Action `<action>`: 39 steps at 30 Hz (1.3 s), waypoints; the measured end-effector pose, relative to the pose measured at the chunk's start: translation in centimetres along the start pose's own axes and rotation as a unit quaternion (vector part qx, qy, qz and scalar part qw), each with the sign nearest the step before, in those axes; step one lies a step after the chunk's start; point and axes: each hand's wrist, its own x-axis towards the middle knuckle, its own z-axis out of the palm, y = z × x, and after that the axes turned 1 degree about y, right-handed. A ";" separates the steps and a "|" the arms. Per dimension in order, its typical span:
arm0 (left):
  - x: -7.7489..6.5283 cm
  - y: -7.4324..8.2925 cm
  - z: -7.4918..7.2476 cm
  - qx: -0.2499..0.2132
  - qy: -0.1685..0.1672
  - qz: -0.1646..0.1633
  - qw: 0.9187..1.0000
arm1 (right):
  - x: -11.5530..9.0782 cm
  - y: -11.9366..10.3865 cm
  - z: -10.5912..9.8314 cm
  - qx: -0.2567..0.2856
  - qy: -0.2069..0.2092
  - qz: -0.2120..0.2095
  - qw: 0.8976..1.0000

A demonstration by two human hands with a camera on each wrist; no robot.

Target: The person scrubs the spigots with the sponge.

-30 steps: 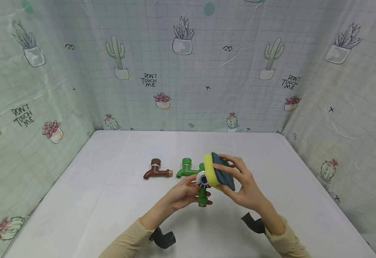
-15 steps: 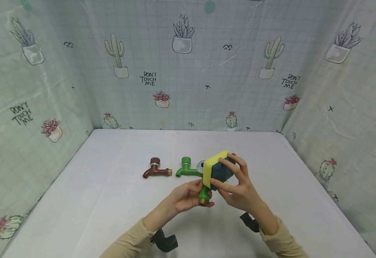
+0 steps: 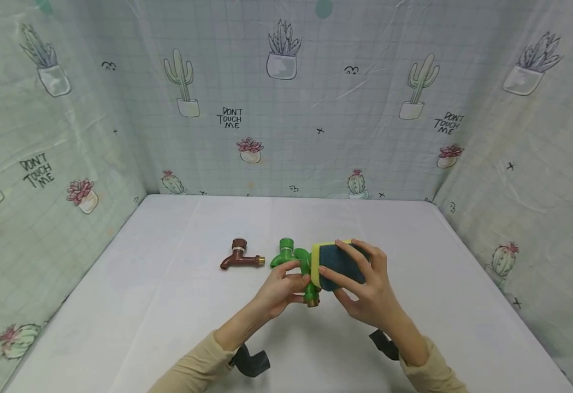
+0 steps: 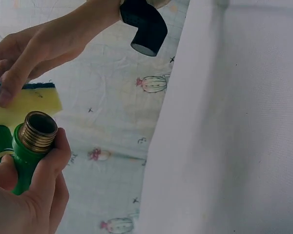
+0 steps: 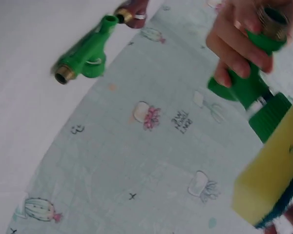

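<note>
My left hand grips a green tap above the table, its brass threaded end pointing down towards me. In the left wrist view, fingers and thumb wrap the tap just below the brass thread. My right hand holds a sponge, yellow with a dark blue-green scouring face, at the tap's right side. From the right wrist, the yellow side of the sponge is seen against or very near the tap's ridged green knob. In the head view the sponge hides that knob.
Behind my left hand, a second green tap lies on the white table, with a brown tap to its left. Black curved pieces hang by both wrists. Patterned cloth walls the back and sides.
My left hand has turned the held tap, so the knob's blue-centred end no longer shows in the head view. The sponge has tilted, showing more of its dark face.
</note>
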 end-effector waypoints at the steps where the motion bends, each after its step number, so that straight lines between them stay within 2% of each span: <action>1: 0.0 0.0 0.0 0.006 -0.003 0.006 1.000 | 0.1 0.0 -0.2 0.015 -0.010 0.019 1.000; 6: -0.3 0.1 -0.1 0.020 -0.023 0.014 0.999 | 0.6 0.6 -1.1 0.070 -0.061 0.105 0.990; 9: -0.3 0.0 -0.2 0.025 -0.028 0.015 0.999 | 0.8 1.0 -1.4 0.074 -0.076 0.122 0.987; 11: -0.3 -0.1 -0.2 0.024 -0.027 0.015 0.999 | 0.9 0.9 -1.4 0.069 -0.081 0.112 0.988; 16: -0.1 -0.4 -0.3 0.015 -0.009 0.011 1.000 | 0.9 0.1 -1.1 0.042 -0.096 0.055 0.993; 23: 0.1 -0.5 -0.4 0.037 0.011 0.003 0.999 | 0.8 -0.2 -1.4 0.001 -0.129 0.007 0.992; 27: 0.0 -0.5 -0.7 0.048 -0.010 0.003 0.999 | 0.6 0.7 -1.5 0.011 -0.120 0.015 0.993; 32: -0.1 -0.6 -0.7 0.045 -0.040 0.002 0.998 | 0.4 1.8 -1.4 0.029 -0.117 0.047 0.992; 39: -0.1 -0.8 -0.5 0.043 -0.022 0.005 0.999 | 0.2 2.1 -1.4 0.057 -0.126 0.089 0.986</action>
